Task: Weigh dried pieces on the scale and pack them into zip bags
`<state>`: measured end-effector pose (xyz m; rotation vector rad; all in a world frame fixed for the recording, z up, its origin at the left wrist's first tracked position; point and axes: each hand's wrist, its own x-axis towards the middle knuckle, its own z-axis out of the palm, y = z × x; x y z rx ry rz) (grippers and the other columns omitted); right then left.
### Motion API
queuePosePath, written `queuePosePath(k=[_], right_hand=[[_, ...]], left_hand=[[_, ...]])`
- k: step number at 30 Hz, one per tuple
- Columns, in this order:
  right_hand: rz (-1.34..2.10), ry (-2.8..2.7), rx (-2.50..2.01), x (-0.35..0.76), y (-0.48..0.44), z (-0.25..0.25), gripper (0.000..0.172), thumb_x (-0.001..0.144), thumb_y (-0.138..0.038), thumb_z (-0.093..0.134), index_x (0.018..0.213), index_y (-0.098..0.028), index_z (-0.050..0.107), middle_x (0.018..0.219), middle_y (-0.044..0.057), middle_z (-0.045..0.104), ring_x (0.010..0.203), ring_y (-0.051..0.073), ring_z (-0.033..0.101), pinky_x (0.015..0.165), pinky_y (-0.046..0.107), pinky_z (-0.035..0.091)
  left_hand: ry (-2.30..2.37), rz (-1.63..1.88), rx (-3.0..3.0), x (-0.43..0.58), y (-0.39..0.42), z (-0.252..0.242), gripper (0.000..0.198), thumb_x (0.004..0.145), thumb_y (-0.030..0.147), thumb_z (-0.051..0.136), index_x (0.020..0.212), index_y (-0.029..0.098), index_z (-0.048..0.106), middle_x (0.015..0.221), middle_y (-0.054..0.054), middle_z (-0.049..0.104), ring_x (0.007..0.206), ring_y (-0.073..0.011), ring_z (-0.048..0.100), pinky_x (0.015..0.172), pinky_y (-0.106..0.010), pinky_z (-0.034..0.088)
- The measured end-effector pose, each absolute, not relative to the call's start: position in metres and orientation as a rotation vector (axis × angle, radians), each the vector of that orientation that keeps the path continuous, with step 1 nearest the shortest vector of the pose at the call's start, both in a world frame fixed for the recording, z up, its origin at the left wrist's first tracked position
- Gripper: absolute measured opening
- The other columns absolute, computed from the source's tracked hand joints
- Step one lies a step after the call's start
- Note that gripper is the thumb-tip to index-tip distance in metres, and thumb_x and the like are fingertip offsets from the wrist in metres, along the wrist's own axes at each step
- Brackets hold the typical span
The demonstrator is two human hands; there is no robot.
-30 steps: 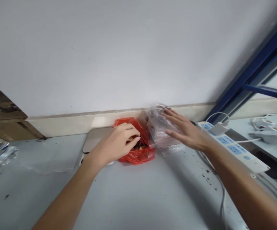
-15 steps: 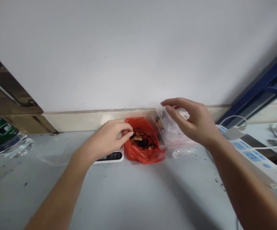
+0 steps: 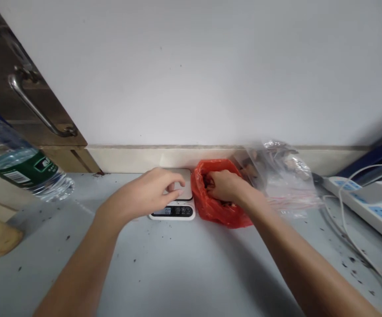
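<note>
- Green-labelled and clear, showing at far left as a bottle [image 3: 35,171], looking tilted, apparently holding water.
- Curling the left hand [image 3: 147,189] over a white digital scale [image 3: 187,179], half-covering the plate; leaving a narrow gap between thumb and index fingers, gripping nothing visible; not showing whether touching the plate.
- Standing just right of the scale on the grey surface [image 3: 177,273] as a red plastic bag [image 3: 207,211], gaping at the mouth, containing brown, dried-looking pieces [image 3: 227,204].
- Holding the right hand [image 3: 224,185] inside that mouth, bunching the fingers among the pieces; hiding the tips, so making any grip impossible to tell.
- Picking among the pieces, judging by this; probably calling for a firm pinch and a straight lift, avoiding the loose rim.
- Lying further right as clear zip bags [image 3: 286,180], showing pinkish seal lines; blurring too much for naming any contents.
- Ending far right with a white power strip [image 3: 372,215].
</note>
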<state>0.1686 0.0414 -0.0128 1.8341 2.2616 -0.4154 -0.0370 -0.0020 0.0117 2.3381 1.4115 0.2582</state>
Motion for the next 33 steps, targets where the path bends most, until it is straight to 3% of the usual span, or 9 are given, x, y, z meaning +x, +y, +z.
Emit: queuePosePath(k=[3,8,13,17,21,26,28,30,33], right_hand=[[-0.442,2.196,1.829,0.169,0.049,-0.006,0.024,0.084,-0.018,0.065,0.102,-0.016,0.08,0.083,0.016,0.079,0.072,0.028,0.076,0.054,0.031,0.051],[-0.512,2.148,1.784,0.169,0.059,-0.008,0.059,0.063,-0.007,0.08,0.12,-0.021,0.075,0.076,0.005,0.077,0.056,0.023,0.069,0.043,0.029,0.048],[-0.517,2.238,1.765,0.175,0.058,-0.001,0.017,0.072,-0.003,0.067,0.074,-0.019,0.07,0.062,0.003,0.066,0.054,0.018,0.062,0.046,0.028,0.044],[-0.483,2.315,1.684,0.18,0.049,0.014,0.031,0.073,-0.005,0.065,0.055,-0.024,0.048,0.054,-0.003,0.051,0.051,0.013,0.051,0.048,0.028,0.036],[-0.504,2.207,1.534,0.185,0.041,0.019,0.032,0.061,0.0,0.068,0.058,-0.023,0.047,0.054,-0.006,0.048,0.049,0.012,0.046,0.047,0.028,0.032],[-0.607,2.188,1.399,0.194,0.031,0.026,0.024,0.076,-0.009,0.062,0.068,-0.023,0.044,0.063,-0.006,0.046,0.054,0.01,0.04,0.05,0.027,0.027],[-0.669,2.16,1.374,0.198,0.026,0.026,0.026,0.072,-0.009,0.068,0.077,-0.024,0.047,0.071,-0.006,0.051,0.058,0.011,0.045,0.05,0.026,0.03],[-0.712,2.14,1.382,0.199,0.022,0.021,0.033,0.067,-0.004,0.07,0.082,-0.024,0.049,0.077,-0.005,0.056,0.061,0.012,0.049,0.051,0.026,0.033],[-0.707,2.251,1.395,0.198,0.021,0.01,0.029,0.074,-0.001,0.062,0.068,-0.023,0.043,0.071,-0.004,0.052,0.06,0.012,0.045,0.052,0.027,0.029]], left_hand=[[1.301,0.307,2.425,-0.022,-0.003,0.004,0.027,0.098,0.027,0.048,0.104,0.024,0.074,0.088,-0.002,0.072,0.071,-0.0172,0.065,0.059,-0.026,0.044],[1.202,0.207,2.525,0.009,-0.008,-0.014,0.026,0.099,0.022,0.056,0.119,0.023,0.072,0.094,-0.005,0.073,0.081,-0.022,0.069,0.064,-0.03,0.047],[1.184,0.135,2.563,0.015,-0.009,-0.023,0.023,0.099,0.018,0.058,0.113,0.021,0.076,0.098,-0.007,0.074,0.086,-0.0241,0.071,0.066,-0.032,0.048],[1.138,0.193,2.524,0.01,-0.005,-0.025,0.021,0.097,0.014,0.059,0.108,0.022,0.076,0.101,-0.007,0.075,0.091,-0.0238,0.072,0.07,-0.03,0.049],[1.144,0.17,2.501,0.008,-0.003,-0.027,0.016,0.095,0.014,0.059,0.098,0.021,0.073,0.093,-0.005,0.074,0.082,-0.0216,0.07,0.065,-0.028,0.045],[1.324,0.216,2.446,0.012,-0.003,-0.026,0.02,0.095,0.015,0.056,0.076,0.021,0.059,0.067,0.001,0.06,0.055,-0.0149,0.053,0.052,-0.028,0.03],[1.359,0.269,2.381,0.013,-0.003,-0.025,0.025,0.096,0.016,0.054,0.072,0.021,0.052,0.061,0.003,0.055,0.05,-0.013,0.046,0.051,-0.028,0.027],[1.404,0.346,2.314,0.014,-0.001,-0.025,0.027,0.098,0.017,0.052,0.071,0.021,0.05,0.062,0.003,0.056,0.05,-0.0124,0.047,0.051,-0.027,0.028],[1.416,0.471,2.234,0.013,0.001,-0.024,0.023,0.099,0.02,0.051,0.076,0.021,0.056,0.068,0.001,0.064,0.055,-0.0134,0.053,0.052,-0.027,0.032]])
